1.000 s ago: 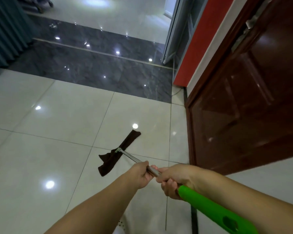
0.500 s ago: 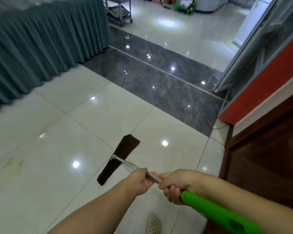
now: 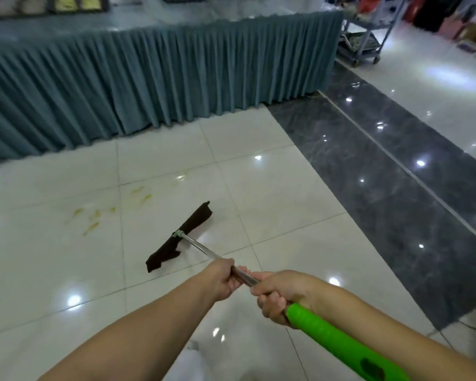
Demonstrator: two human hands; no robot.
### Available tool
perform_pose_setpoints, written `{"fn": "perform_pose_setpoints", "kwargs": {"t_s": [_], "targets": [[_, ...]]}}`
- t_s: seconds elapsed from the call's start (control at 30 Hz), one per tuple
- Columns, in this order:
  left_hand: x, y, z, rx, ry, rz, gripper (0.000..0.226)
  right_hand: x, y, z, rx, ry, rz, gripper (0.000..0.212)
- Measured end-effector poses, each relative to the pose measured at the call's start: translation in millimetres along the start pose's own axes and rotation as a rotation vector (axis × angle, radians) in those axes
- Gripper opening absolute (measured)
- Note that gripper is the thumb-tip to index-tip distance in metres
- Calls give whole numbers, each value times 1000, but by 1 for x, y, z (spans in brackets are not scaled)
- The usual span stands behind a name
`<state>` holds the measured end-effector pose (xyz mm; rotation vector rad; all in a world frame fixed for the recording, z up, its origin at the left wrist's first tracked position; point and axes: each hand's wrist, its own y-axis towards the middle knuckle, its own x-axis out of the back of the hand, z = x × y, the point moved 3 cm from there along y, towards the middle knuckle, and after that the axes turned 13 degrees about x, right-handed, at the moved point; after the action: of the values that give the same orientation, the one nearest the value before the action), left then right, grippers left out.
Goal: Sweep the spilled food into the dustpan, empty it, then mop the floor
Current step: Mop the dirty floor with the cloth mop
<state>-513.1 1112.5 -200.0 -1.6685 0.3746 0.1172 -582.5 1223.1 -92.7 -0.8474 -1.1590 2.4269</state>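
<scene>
A mop (image 3: 204, 248) is held by both hands: the left hand (image 3: 222, 281) is curled round the metal shaft, the right hand (image 3: 279, 294) round the green grip (image 3: 338, 342). Its dark cloth head (image 3: 180, 237) lies on the white floor tiles (image 3: 52, 270), near yellowish smears (image 3: 94, 218) (beside a table skirted in blue-grey cloth (image 3: 149, 78)).

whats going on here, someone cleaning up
A person is mopping a white tiled floor. Both hands grip the mop's handle: the left hand on the metal shaft, the right hand just behind it by the green grip. The dark mop head lies flat on the tiles. Yellowish smears sit to its left, not yet wiped, near a skirted table.
</scene>
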Motion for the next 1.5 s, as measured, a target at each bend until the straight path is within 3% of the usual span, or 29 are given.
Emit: {"fn": "perform_pose_setpoints", "kwargs": {"t_s": [0.53, 0.8, 1.23, 1.5], "targets": [[109, -18, -138, -148, -255, 7, 24, -144, 79, 65, -67, -157, 135, 38], [133, -11, -246, -141, -213, 55, 17, -213, 138, 128, -94, -163, 96, 35], [81, 18, -381, -165, -141, 89, 16, -231, 211, 225, 14, -19, -2, 40], [-4, 50, -420, -179, -6, 108, 25, -167, 264, 312, -148, -62, -48, 26]]}}
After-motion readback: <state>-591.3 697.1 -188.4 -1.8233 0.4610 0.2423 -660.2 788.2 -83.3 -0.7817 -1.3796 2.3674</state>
